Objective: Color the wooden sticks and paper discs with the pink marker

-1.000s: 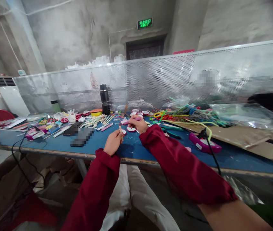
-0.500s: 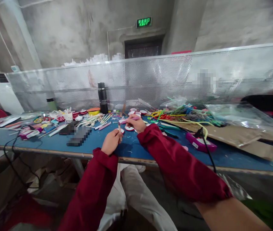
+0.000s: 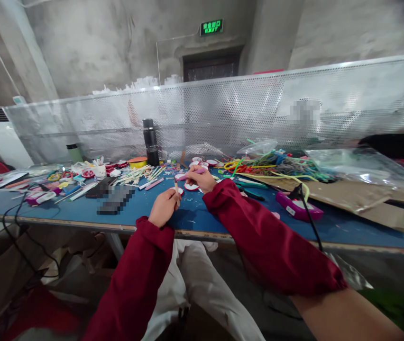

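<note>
My left hand [image 3: 164, 207] is closed around a short pale wooden stick [image 3: 176, 185], which stands upright out of the fingers above the table's front part. My right hand [image 3: 205, 179] grips a pink pen-shaped tool [image 3: 181, 178]. The tool points left, its tip at or very near the stick's top; whether they touch is too small to tell. Just behind and beside the hands lie red-rimmed white round pieces [image 3: 191, 187]. Left of them rest a pink stick [image 3: 154, 184] and many thin pale sticks [image 3: 138, 174].
On the blue table [image 3: 145, 208] lie a blurred-out phone [image 3: 116, 200], a black bottle [image 3: 150, 142], a purple device [image 3: 298, 207] with a black cable, tangled coloured cords [image 3: 280, 163] and cardboard [image 3: 347, 199]. Green-handled pliers [image 3: 250, 188] lie beside the right sleeve. A perforated metal screen [image 3: 216, 113] stands behind.
The camera view has shifted slightly. Both hands keep their grips on the stick and the pink tool, nearly in the same place, with the tool's tip still by the stick's top.
</note>
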The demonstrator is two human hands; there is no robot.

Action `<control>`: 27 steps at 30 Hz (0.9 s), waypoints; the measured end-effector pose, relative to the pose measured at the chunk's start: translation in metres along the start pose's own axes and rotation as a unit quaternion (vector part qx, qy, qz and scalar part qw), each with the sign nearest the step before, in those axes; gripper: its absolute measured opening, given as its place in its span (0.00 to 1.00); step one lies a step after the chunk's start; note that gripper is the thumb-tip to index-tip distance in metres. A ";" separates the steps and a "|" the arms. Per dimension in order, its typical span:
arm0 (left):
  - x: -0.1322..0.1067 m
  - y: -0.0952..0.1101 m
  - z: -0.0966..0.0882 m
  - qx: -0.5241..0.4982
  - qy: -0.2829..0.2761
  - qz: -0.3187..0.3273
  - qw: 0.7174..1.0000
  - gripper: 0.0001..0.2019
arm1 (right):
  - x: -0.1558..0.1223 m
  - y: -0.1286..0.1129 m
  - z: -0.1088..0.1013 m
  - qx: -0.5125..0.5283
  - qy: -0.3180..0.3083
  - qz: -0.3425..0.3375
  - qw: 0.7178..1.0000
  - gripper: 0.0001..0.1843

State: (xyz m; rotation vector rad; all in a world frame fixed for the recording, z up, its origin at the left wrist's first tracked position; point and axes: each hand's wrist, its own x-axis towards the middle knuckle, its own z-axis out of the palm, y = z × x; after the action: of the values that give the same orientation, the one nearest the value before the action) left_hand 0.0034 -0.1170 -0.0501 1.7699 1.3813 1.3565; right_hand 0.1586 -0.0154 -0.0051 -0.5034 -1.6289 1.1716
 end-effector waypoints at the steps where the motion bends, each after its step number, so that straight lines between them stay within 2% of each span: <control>1: 0.000 0.000 0.000 0.001 0.001 0.000 1.000 0.13 | 0.000 0.000 0.000 -0.001 0.000 -0.001 1.000 0.13; 22: 0.001 -0.004 0.000 0.022 0.006 0.006 1.000 0.13 | 0.000 0.000 0.000 0.001 0.007 -0.003 1.000 0.14; 27: 0.002 -0.004 0.000 0.022 0.001 0.002 1.000 0.13 | -0.001 -0.001 0.000 0.006 -0.001 0.014 1.000 0.14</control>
State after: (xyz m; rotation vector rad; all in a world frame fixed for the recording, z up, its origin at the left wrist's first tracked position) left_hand 0.0017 -0.1141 -0.0529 1.8000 1.4193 1.3404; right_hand 0.1589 -0.0165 -0.0042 -0.5185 -1.6202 1.2018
